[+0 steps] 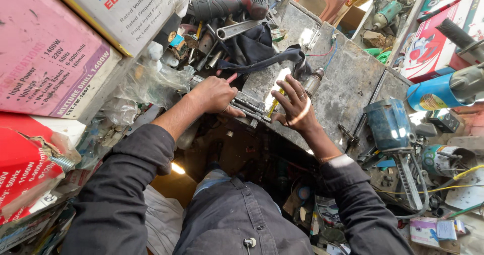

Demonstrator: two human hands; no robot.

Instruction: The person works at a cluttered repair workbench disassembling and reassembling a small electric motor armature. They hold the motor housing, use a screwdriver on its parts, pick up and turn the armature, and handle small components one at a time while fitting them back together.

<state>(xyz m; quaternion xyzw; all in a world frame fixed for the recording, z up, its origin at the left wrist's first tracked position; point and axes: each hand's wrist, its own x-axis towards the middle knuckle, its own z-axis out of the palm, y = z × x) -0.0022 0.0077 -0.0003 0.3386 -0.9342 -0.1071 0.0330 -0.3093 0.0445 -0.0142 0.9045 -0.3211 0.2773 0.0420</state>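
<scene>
Centrally, left hand is closed over a bundle of metal rods at the near edge of the grey workbench, index finger out. Right hand, fingers spread wide and holding nothing, hovers just right of the rods. Dark cloth above; blue power tool at right.

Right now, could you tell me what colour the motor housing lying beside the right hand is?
The motor housing is blue, worn and dirty; the head view shows it.
</scene>
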